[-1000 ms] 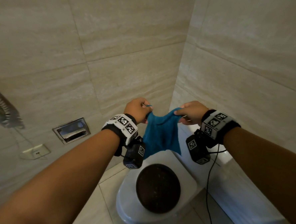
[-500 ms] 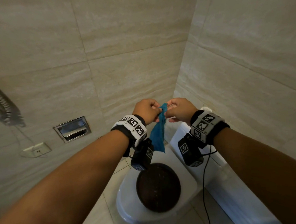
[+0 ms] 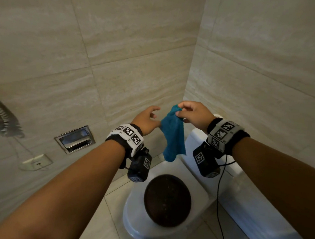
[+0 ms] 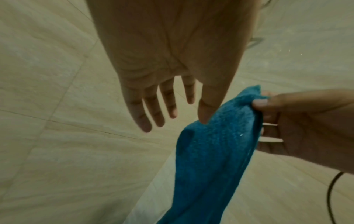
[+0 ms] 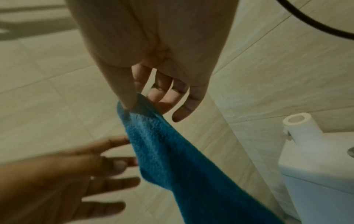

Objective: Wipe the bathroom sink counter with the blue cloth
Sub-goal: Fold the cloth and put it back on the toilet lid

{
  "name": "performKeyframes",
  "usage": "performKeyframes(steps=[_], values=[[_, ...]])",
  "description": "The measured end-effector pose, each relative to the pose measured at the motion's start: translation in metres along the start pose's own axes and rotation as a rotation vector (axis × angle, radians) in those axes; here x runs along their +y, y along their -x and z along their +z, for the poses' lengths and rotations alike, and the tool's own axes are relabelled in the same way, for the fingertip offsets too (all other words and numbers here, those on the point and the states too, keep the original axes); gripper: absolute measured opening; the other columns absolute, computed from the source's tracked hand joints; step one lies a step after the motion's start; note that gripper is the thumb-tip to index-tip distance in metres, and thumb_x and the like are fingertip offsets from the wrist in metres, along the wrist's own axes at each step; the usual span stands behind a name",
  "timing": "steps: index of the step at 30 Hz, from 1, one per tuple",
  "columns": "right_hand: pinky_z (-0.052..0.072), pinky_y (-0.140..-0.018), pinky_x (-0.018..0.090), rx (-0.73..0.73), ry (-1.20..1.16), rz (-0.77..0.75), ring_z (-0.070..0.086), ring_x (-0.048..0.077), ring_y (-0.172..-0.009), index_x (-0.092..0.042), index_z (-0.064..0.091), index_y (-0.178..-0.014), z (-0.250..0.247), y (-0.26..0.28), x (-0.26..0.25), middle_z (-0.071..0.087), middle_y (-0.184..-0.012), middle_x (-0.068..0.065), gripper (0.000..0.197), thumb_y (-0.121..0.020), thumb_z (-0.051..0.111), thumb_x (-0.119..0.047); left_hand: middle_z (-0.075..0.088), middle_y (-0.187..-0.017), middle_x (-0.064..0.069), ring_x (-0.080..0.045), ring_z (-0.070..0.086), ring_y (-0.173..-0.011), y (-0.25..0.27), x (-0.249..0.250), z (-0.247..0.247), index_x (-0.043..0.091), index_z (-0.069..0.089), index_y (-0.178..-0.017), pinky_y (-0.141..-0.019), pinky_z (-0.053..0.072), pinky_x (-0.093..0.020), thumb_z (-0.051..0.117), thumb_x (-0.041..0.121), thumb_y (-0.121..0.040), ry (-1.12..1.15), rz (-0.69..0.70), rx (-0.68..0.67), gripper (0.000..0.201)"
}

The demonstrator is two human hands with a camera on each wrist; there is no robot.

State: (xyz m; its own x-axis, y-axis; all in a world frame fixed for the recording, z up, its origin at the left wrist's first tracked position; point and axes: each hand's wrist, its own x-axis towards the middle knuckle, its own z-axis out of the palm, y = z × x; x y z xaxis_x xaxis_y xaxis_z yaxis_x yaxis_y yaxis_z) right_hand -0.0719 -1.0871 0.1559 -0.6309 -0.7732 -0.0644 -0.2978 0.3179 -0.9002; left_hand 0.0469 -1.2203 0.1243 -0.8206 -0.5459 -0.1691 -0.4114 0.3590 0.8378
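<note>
The blue cloth [image 3: 172,137] hangs folded in the air above the toilet. My right hand [image 3: 179,111] pinches its top edge between thumb and forefinger; the right wrist view shows that pinch [image 5: 132,104] with the cloth [image 5: 172,159] trailing down. My left hand [image 3: 150,117] is just left of the cloth with its fingers straight and spread, holding nothing. In the left wrist view the left hand [image 4: 171,109] is open, and its thumb tip overlaps the cloth [image 4: 210,151]. No sink or counter is in view.
A white toilet with a dark round lid [image 3: 166,199] stands below the hands, its tank [image 3: 194,140] against the right wall. A recessed metal holder [image 3: 75,139] and a wall socket [image 3: 37,162] are on the tiled left wall. A black cable [image 3: 219,187] hangs from my right wrist.
The hands first held the cloth spread, then came together. Now my left hand has let go and opened, and the cloth hangs from my right hand alone.
</note>
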Motion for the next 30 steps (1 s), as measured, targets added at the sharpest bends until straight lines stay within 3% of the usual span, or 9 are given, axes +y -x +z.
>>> performKeyframes(steps=[2,4,7,10,15,18,21,25,30], values=[[0.047,-0.079,0.028,-0.02,-0.061,-0.021,0.056,0.017,-0.087,-0.01,0.059,-0.105,-0.004,0.001,-0.001,0.06,-0.091,0.009,0.017,-0.089,0.057,-0.007,0.045,-0.138,-0.012,-0.025,0.047,-0.124,0.001,0.001,0.0,0.026,0.031,-0.144,-0.094,0.04,-0.032,0.068,0.021,-0.085,-0.084,-0.05,-0.125,0.07],[0.048,-0.081,0.028,-0.021,-0.091,-0.052,0.057,0.02,-0.09,-0.007,0.06,-0.106,-0.009,0.003,-0.001,0.059,-0.097,0.014,0.018,-0.089,0.057,-0.006,0.045,-0.138,-0.01,-0.022,0.043,-0.129,0.002,0.003,0.003,0.024,0.036,-0.141,-0.096,0.036,-0.029,0.067,0.026,-0.086,-0.104,-0.055,-0.17,0.063],[0.048,-0.089,0.035,-0.029,-0.114,-0.083,0.058,0.022,-0.09,0.001,0.058,-0.111,-0.018,0.006,0.0,0.06,-0.1,0.015,0.022,-0.09,0.053,-0.003,0.057,-0.096,0.002,-0.013,0.054,-0.091,0.0,0.003,0.009,0.019,0.058,-0.097,-0.073,0.041,-0.023,0.067,0.02,-0.086,-0.053,0.043,-0.095,0.014],[0.05,-0.088,0.036,-0.039,-0.09,-0.112,0.059,0.019,-0.086,-0.002,0.059,-0.107,-0.024,0.008,0.004,0.061,-0.095,0.012,0.019,-0.093,0.047,-0.001,0.047,-0.068,0.005,-0.01,0.047,-0.065,-0.003,0.004,0.01,0.021,0.048,-0.073,-0.058,0.038,-0.021,0.065,0.011,-0.086,0.03,0.122,-0.065,0.024],[0.051,-0.066,0.011,0.0,-0.087,-0.118,0.063,-0.005,-0.065,-0.004,0.057,-0.106,-0.03,0.008,0.011,0.064,-0.076,-0.008,0.018,-0.094,0.044,-0.001,0.055,-0.065,0.0,-0.01,0.051,-0.058,0.0,0.013,0.01,0.025,0.048,-0.091,-0.057,0.043,-0.02,0.057,0.004,-0.088,0.119,0.188,-0.093,0.023],[0.051,-0.074,0.023,0.029,-0.042,-0.117,0.064,0.006,-0.071,-0.01,0.06,-0.098,-0.033,0.006,0.014,0.066,-0.079,-0.001,0.014,-0.093,0.048,-0.005,0.051,-0.062,0.001,-0.01,0.048,-0.059,-0.002,0.015,0.01,0.023,0.054,-0.106,-0.059,0.043,-0.02,0.052,0.003,-0.089,0.087,0.191,-0.125,0.026],[0.05,-0.077,0.033,0.063,-0.032,-0.097,0.06,0.019,-0.075,-0.018,0.062,-0.087,-0.034,0.005,0.017,0.063,-0.077,0.009,0.014,-0.09,0.055,-0.007,0.051,-0.066,0.003,-0.006,0.046,-0.06,0.001,0.017,0.008,0.018,0.062,-0.088,-0.056,0.042,-0.011,0.05,0.003,-0.09,0.03,0.206,-0.114,0.02],[0.051,-0.072,0.021,0.09,-0.019,-0.087,0.061,0.007,-0.065,-0.015,0.065,-0.087,-0.033,0.004,0.017,0.062,-0.073,0.009,0.008,-0.083,0.065,-0.008,0.051,-0.063,0.008,-0.007,0.048,-0.063,-0.004,0.015,0.006,0.023,0.057,-0.068,-0.062,0.04,-0.022,0.056,0.008,-0.087,-0.08,0.162,-0.132,0.024],[0.05,-0.066,0.013,0.097,0.015,-0.104,0.058,-0.002,-0.056,-0.019,0.064,-0.079,-0.032,0.004,0.015,0.06,-0.067,0.001,0.011,-0.08,0.07,-0.009,0.063,-0.079,0.0,-0.017,0.059,-0.074,-0.003,0.014,0.003,0.021,0.065,-0.087,-0.075,0.053,-0.033,0.056,0.021,-0.088,-0.31,0.078,-0.201,0.009]])
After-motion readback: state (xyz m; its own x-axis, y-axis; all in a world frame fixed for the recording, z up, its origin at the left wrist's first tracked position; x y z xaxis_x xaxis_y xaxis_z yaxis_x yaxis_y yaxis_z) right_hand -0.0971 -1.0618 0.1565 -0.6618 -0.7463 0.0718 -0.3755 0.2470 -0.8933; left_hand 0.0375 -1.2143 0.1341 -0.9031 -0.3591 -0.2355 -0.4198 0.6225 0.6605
